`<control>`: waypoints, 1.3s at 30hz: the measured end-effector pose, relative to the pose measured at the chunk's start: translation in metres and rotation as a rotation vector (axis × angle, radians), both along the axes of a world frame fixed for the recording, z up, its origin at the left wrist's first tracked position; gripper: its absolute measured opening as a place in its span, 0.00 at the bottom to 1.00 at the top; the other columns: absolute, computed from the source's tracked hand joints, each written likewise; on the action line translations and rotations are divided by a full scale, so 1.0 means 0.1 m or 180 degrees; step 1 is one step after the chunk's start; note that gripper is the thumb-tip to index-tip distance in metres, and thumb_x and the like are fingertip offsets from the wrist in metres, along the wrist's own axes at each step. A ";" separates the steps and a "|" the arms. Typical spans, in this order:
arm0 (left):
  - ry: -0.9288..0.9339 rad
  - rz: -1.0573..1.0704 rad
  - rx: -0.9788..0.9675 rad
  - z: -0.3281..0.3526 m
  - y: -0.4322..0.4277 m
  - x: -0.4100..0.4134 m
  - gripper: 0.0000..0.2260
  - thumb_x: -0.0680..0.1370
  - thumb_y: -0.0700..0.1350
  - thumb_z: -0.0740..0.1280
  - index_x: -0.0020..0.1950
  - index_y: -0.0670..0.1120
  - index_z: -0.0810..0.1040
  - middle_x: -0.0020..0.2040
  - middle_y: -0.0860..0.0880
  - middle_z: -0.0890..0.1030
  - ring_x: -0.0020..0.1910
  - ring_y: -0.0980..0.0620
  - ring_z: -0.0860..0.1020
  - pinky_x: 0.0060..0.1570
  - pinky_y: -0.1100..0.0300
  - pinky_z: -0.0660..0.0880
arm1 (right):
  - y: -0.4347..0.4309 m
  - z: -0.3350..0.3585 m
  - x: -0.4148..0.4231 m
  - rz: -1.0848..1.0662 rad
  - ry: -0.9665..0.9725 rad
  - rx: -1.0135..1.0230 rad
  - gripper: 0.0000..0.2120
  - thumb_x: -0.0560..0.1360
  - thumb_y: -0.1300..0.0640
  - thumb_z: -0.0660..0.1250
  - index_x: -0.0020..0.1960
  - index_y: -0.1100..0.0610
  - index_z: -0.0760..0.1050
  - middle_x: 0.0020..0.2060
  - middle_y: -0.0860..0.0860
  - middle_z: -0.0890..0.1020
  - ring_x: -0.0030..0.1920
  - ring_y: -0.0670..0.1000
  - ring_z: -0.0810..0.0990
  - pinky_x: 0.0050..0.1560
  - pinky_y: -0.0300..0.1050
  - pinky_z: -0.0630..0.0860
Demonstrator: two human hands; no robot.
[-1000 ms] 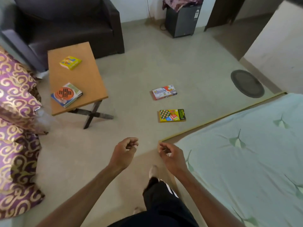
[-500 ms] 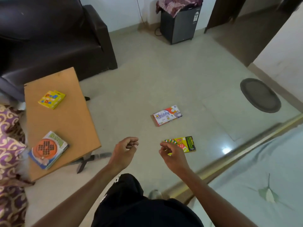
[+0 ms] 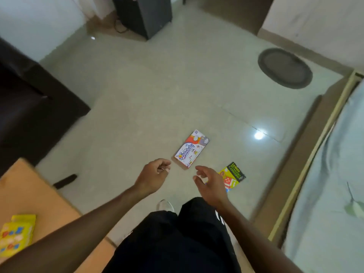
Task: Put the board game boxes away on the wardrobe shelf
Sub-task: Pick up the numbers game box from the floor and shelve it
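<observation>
Two board game boxes lie flat on the floor. The white and red box (image 3: 192, 149) is just beyond my hands. The yellow and black box (image 3: 233, 176) lies to its right, partly hidden behind my right hand (image 3: 211, 186). That hand holds nothing and its fingers are spread. My left hand (image 3: 154, 175) is loosely curled and empty, a little left of the white box. A yellow box (image 3: 16, 234) rests on the wooden table (image 3: 35, 203) at the lower left. No wardrobe is in view.
A dark sofa (image 3: 33, 103) stands at the left. A black cabinet (image 3: 145, 14) is at the far wall. A round grey mat (image 3: 284, 67) lies on the floor at the right. The bed (image 3: 331, 174) runs along the right edge. My legs fill the bottom centre.
I have stepped forward and the two floor boxes are much nearer. My right hand's fingers have opened. The table has slid to the lower left, and the orange-topped box is out of view.
</observation>
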State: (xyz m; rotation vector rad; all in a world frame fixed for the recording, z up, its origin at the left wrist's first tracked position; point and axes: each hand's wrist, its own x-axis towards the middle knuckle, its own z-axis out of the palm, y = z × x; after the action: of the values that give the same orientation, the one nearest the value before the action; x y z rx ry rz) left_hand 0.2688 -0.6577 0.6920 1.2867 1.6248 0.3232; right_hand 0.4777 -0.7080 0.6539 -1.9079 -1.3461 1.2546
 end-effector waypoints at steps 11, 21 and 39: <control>0.0414 -0.0949 -0.0608 -2.08 2.18 0.44 0.12 0.78 0.41 0.64 0.61 0.47 0.79 0.55 0.50 0.82 0.52 0.54 0.79 0.49 0.65 0.73 | 1.66 -2.07 -0.19 -0.0430 -0.0121 -0.0745 0.20 0.75 0.56 0.67 0.67 0.54 0.75 0.62 0.51 0.77 0.63 0.50 0.73 0.54 0.31 0.65; 0.1002 -0.1857 -0.1038 -5.72 3.15 0.46 0.24 0.69 0.47 0.62 0.65 0.48 0.74 0.62 0.45 0.79 0.59 0.45 0.78 0.58 0.55 0.75 | 2.47 -5.42 -0.32 -0.1302 -0.0163 -0.1639 0.23 0.73 0.59 0.68 0.69 0.57 0.73 0.62 0.60 0.74 0.65 0.59 0.72 0.66 0.48 0.68; 0.0349 -0.1707 -0.1099 -6.06 3.55 0.69 0.18 0.69 0.36 0.72 0.55 0.47 0.73 0.54 0.48 0.81 0.43 0.54 0.81 0.36 0.62 0.79 | 2.70 -5.60 -0.37 -0.2742 0.0352 -0.1008 0.21 0.72 0.64 0.71 0.63 0.51 0.78 0.57 0.48 0.70 0.62 0.50 0.75 0.53 0.31 0.70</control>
State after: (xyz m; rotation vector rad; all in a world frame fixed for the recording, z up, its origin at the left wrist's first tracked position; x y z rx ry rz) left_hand 0.3373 -0.3025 0.0859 1.4218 1.2859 -0.3468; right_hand 0.4406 -0.4378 0.0941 -2.2051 -0.1773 1.1063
